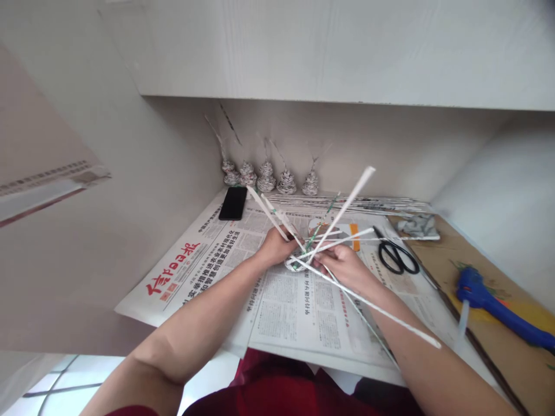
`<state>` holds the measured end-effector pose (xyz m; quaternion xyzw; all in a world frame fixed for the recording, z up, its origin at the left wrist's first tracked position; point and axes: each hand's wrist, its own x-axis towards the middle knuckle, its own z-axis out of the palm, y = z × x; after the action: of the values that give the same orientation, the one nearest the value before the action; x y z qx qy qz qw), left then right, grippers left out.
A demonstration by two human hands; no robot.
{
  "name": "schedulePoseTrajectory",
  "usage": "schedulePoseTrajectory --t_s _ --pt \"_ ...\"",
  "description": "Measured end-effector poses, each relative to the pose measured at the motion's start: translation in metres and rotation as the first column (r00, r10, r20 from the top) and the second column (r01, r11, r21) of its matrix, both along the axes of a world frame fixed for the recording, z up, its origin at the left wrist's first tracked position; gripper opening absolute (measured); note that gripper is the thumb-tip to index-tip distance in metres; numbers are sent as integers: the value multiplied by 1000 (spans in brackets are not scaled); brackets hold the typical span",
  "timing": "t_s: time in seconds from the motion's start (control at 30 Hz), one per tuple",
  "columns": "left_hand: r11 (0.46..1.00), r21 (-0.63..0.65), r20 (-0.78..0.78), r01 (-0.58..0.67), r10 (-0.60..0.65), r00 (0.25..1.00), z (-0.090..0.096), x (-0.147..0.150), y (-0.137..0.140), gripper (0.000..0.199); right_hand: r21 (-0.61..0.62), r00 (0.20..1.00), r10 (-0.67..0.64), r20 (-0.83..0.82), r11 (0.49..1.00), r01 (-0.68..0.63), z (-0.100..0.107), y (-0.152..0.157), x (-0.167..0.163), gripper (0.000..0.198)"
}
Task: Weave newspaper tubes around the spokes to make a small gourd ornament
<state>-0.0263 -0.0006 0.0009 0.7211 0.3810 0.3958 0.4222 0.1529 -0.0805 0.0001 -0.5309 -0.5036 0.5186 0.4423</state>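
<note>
Between my hands is a small woven paper piece (295, 264), with several rolled-paper strips sticking out of it in all directions. My left hand (280, 245) is closed on the left side of this piece. From the right, my right hand (340, 263) pinches the strips near where they cross. One long white paper strip (381, 312) runs down over my right forearm, and a thicker one (349, 199) points up and right. My fingertips are partly hidden behind the strips.
Newspaper (208, 260) covers the table. A black phone (233, 203) lies at the back left, before several woven paper figures (266, 178). A bundle of paper rods (347, 204) lies along the wall. Black scissors (396, 257) and a blue glue gun (489, 297) are on the right, by cardboard (451, 248).
</note>
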Motion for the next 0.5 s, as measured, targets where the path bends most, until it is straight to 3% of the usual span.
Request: schedulePoseTrajectory --t_s 0.27,0.4,0.5 --pt "996 -41 12 -85 85 996 0 -3 6 12 -67 918 67 -391 993 -101 18 -2 6 34" --pt "994 -100 28 -48 51 998 -1 -2 6 18 1 932 35 -362 999 -37 18 -1 4 33" --pt "994 -108 40 -26 30 999 -2 -1 3 20 25 949 -91 -303 994 103 11 1 0 29"
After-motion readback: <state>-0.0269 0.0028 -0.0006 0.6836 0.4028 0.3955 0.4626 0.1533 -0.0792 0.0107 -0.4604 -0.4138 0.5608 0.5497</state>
